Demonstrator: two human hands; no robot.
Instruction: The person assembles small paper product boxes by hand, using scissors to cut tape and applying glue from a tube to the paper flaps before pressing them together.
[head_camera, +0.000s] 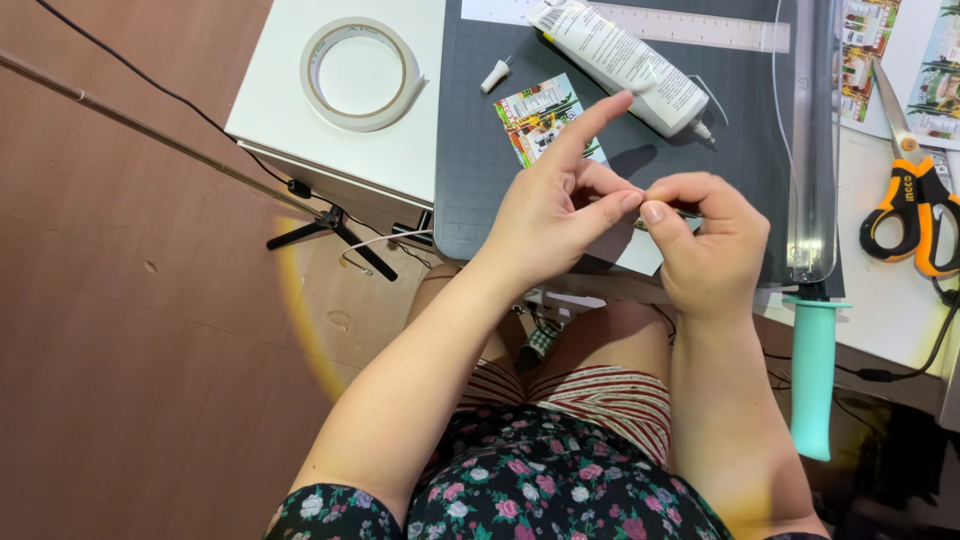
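The flowered lap (520, 480) lies nearest, both forearms rising from it to the grey mat (480, 150). The left hand (555, 215) and right hand (705, 245) meet, thumbs and fingers pinching what seems a small paper piece (643, 203), mostly hidden. Pressing evenly and keeping glue off the fingertips would help. The left forefinger points toward the glue tube (620, 60)

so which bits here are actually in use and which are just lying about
In use:
- left hand and right hand, fingertips pinching a tiny piece between them, too small to identify
- small colourful printed paper cut-out, just beyond the hands
- white glue tube, uncapped, with small white cap

Lying about:
- white tape roll
- orange-handled scissors
- clear ruler
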